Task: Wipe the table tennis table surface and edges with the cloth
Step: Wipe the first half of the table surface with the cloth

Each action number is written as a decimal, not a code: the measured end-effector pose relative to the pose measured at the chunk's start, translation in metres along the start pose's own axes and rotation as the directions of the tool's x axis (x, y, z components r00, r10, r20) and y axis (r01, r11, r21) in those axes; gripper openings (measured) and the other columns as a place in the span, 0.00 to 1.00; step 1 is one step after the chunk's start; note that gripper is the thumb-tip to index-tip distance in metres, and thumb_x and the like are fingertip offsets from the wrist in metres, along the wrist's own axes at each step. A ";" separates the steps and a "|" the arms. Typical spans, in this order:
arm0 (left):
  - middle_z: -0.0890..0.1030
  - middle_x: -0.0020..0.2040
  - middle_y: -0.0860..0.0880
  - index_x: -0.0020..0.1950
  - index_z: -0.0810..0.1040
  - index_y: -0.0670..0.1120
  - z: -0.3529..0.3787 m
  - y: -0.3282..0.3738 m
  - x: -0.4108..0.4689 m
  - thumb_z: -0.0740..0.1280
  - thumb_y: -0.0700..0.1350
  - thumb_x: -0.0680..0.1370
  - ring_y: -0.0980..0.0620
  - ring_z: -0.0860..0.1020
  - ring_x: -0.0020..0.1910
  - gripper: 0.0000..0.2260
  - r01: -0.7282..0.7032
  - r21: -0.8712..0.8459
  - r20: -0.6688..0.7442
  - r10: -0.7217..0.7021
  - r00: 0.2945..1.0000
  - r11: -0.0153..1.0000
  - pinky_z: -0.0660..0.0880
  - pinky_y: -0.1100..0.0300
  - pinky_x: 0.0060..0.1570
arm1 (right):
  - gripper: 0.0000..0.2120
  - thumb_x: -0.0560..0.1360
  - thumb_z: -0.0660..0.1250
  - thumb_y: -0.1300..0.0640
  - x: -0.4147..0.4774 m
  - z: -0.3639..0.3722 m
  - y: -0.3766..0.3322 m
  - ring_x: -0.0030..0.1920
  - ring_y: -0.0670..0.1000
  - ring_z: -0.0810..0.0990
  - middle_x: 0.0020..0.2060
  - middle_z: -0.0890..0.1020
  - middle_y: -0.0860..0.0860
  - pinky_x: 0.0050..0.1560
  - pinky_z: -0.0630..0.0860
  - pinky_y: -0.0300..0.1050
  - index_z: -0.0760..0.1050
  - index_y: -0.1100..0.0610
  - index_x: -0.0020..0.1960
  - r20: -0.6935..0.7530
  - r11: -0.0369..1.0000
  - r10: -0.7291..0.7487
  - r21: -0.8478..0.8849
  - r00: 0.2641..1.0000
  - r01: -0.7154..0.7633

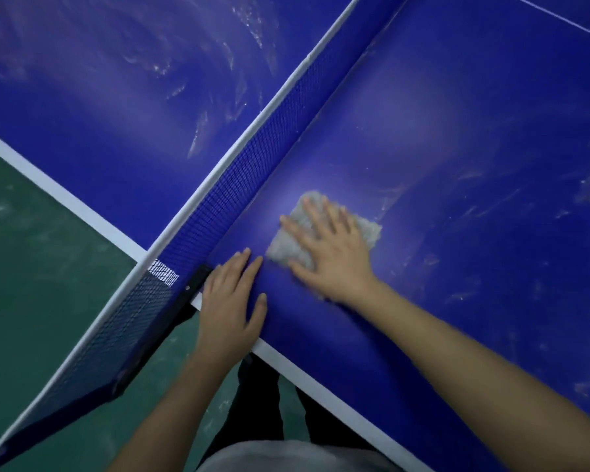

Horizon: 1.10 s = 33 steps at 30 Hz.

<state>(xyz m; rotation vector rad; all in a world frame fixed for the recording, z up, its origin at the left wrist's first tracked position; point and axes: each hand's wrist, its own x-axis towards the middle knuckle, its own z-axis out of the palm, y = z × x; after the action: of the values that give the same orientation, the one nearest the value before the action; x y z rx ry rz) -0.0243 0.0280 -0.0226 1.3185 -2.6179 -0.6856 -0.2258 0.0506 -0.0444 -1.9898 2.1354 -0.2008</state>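
A grey cloth (286, 248) lies flat on the blue table tennis table (457, 165), close to the net (252, 172). My right hand (331, 250) presses down on the cloth with straight, spread fingers and covers most of it. My left hand (232, 308) rests flat on the table's near edge, fingers straight, beside the black net post (193, 287). Smeared wet streaks show on both halves of the table.
The net with its white top band runs diagonally from the lower left to the top middle. A white line borders the table's near edge (321, 383). Green floor (31, 250) lies to the left. Dark trouser legs stand below the edge.
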 end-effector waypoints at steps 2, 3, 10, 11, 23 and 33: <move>0.69 0.70 0.41 0.68 0.71 0.41 0.006 0.006 0.002 0.55 0.50 0.76 0.42 0.69 0.68 0.24 0.030 0.063 0.018 -0.032 0.999 0.998 0.63 0.44 0.66 | 0.31 0.74 0.53 0.38 0.033 -0.010 0.042 0.75 0.62 0.55 0.76 0.55 0.56 0.72 0.50 0.57 0.58 0.44 0.75 -0.010 0.991 0.118 -0.054 0.993 -0.119; 0.69 0.71 0.42 0.69 0.70 0.42 0.008 0.007 0.003 0.55 0.51 0.76 0.43 0.67 0.69 0.24 0.041 0.091 0.024 -0.043 0.999 0.995 0.62 0.44 0.67 | 0.30 0.75 0.54 0.39 0.050 -0.016 0.064 0.75 0.61 0.52 0.76 0.53 0.56 0.73 0.47 0.56 0.55 0.44 0.75 -0.017 0.979 0.192 -0.072 0.981 -0.193; 0.71 0.69 0.42 0.67 0.73 0.42 0.013 0.011 0.009 0.54 0.50 0.76 0.44 0.68 0.68 0.23 0.111 0.110 -0.045 -0.107 0.993 0.988 0.60 0.47 0.68 | 0.29 0.76 0.54 0.37 0.055 -0.004 0.026 0.73 0.69 0.51 0.75 0.53 0.62 0.70 0.46 0.65 0.53 0.40 0.75 -0.039 0.991 0.104 -0.082 0.994 -0.107; 0.72 0.68 0.42 0.66 0.73 0.41 0.014 0.012 0.011 0.55 0.49 0.76 0.44 0.67 0.67 0.22 0.114 0.110 -0.060 -0.108 0.992 0.987 0.60 0.47 0.67 | 0.29 0.74 0.54 0.36 0.044 0.002 0.008 0.73 0.69 0.53 0.75 0.55 0.62 0.70 0.48 0.66 0.55 0.40 0.74 -0.017 0.996 -0.012 -0.087 1.000 0.011; 0.75 0.64 0.41 0.61 0.77 0.40 0.017 0.017 0.019 0.56 0.49 0.75 0.44 0.67 0.64 0.20 0.126 0.124 -0.122 -0.111 0.986 0.984 0.65 0.43 0.62 | 0.26 0.79 0.50 0.39 0.132 -0.045 0.167 0.75 0.64 0.48 0.76 0.51 0.59 0.72 0.44 0.62 0.53 0.43 0.76 -0.097 0.871 0.484 -0.041 0.869 -0.490; 0.76 0.63 0.40 0.63 0.77 0.41 0.015 0.047 0.117 0.55 0.48 0.76 0.43 0.73 0.63 0.20 -0.279 0.140 0.022 0.279 0.960 0.950 0.62 0.47 0.65 | 0.25 0.78 0.52 0.42 0.068 -0.050 0.166 0.73 0.65 0.57 0.75 0.56 0.59 0.69 0.55 0.59 0.56 0.41 0.75 -0.054 0.944 0.276 -0.171 0.960 -0.281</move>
<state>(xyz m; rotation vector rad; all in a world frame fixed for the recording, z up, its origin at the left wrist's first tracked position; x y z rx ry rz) -0.1344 -0.0349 -0.0245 0.9455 -2.8212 -0.4652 -0.4031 -0.0071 -0.0410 -1.7491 2.5001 0.0069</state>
